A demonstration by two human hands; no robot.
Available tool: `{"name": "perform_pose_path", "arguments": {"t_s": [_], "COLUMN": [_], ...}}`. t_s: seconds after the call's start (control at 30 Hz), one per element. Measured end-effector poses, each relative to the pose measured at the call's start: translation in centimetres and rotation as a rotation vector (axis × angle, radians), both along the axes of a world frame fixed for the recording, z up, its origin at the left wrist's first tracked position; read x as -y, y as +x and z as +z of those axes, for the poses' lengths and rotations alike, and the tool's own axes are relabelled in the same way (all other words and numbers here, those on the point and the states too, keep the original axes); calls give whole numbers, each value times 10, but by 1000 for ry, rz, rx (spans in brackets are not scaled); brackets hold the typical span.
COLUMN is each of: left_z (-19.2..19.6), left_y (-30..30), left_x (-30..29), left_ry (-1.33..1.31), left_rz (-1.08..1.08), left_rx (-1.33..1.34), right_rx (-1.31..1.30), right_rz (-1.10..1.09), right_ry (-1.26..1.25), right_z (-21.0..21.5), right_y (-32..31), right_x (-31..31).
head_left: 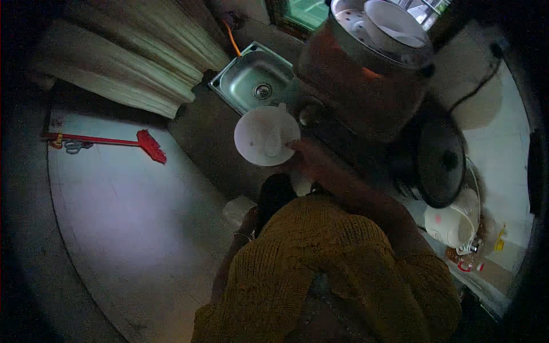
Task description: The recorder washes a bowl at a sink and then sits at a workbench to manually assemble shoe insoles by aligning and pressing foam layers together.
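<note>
In my right hand (300, 154) is a white round bowl (251, 137), gripped at its right rim and held near the front edge of the sink. What looks like a white spoon (275, 137) lies in the bowl, its handle end poking past the far rim. My left hand (250, 219) hangs low by my side, a bracelet on its wrist. Beside its fingers is a pale whitish thing (237, 210), too dim to name; the hand seems closed on it, though the fingers are mostly dark.
Beyond the bowl sits a steel sink (226, 86). A large pot with a steamer tray (349, 26) stands at the back right, another white bowl (394, 20) on it. Right of me are a dark round lid (440, 157) and white bucket (449, 226). A red broom (151, 147) lies left.
</note>
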State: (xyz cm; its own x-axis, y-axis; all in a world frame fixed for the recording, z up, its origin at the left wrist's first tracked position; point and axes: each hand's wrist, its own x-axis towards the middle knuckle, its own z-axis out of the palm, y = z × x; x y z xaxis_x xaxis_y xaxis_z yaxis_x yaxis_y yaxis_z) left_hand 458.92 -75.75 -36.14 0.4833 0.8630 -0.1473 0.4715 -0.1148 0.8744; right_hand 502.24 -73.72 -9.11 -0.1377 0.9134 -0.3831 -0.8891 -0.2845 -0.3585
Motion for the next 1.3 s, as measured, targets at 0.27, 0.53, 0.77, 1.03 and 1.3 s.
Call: {"name": "perform_pose_path", "arguments": {"t_s": [0.27, 0.53, 0.77, 1.03, 1.3], "left_z": [-24, 96, 131, 211, 160], "left_y": [-23, 43, 138, 361, 527], "left_x": [-134, -434, -652, -790, -938], "left_ry": [123, -170, -133, 106, 641], "left_rz": [-378, -318, -165, -413, -646], "left_rx": [-601, -576, -423, -515, -562], "right_rx": [25, 170, 190, 175, 40], "right_rz": [-166, -410, -609, -784, -1012], "right_ry": [-99, -425, -633, -777, -1089], "right_z": [-17, -33, -107, -211, -300], "right_y": [-30, -34, -17, 5, -13], "right_x": [-175, -279, -316, -320, -338]}}
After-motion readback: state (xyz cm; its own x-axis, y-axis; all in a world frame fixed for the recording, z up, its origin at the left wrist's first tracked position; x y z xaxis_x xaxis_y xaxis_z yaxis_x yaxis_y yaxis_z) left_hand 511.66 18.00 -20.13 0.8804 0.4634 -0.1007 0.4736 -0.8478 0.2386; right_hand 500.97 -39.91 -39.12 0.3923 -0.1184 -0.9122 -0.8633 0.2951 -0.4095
